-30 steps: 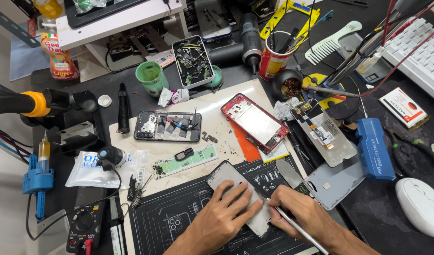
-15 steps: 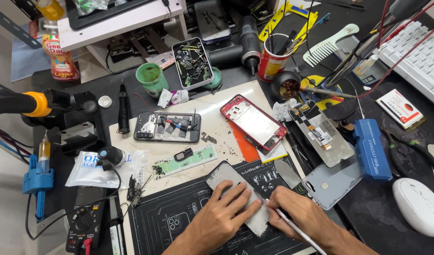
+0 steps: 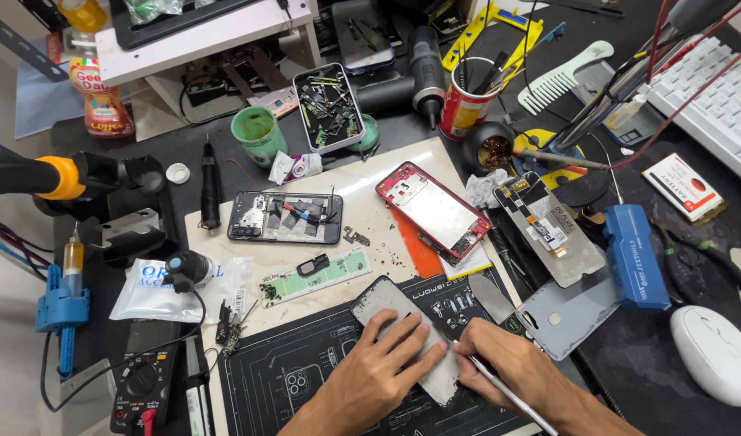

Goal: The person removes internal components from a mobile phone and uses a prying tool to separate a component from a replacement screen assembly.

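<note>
The left hand (image 3: pixel 370 375) lies flat on a grey phone panel (image 3: pixel 403 335), fingers (image 3: pixel 415 339) spread apart and pressing it down onto the black mat (image 3: pixel 306 379) at the near edge of the desk (image 3: pixel 629 379). The right hand (image 3: pixel 512 367) sits just beside it, fingers pinched together on a thin metal tool (image 3: pixel 508 394) whose tip meets the panel's right edge.

Around them the desk is crowded. A red phone frame (image 3: pixel 431 210) lies open further back, with a black opened phone (image 3: pixel 286 218) to its left and a green strip (image 3: pixel 314 274) of parts between that and the mat. A grey back cover (image 3: pixel 568 311) and a blue box (image 3: pixel 633 254) lie to the right, a white mouse (image 3: pixel 717 355) past them, a multimeter (image 3: pixel 144 383) at the far left.

The risks, as I judge them: the tool tip works close to the left fingertips, so a slip along the edge could jab them. Too much levering could bend or crack the thin panel. The panel's far corner overhangs the mat slightly, and uneven pressure from the flat hand could let it pivot. Loose screws scattered on the pale board (image 3: pixel 370 194) behind could be swept off by a sleeve or wrist.
</note>
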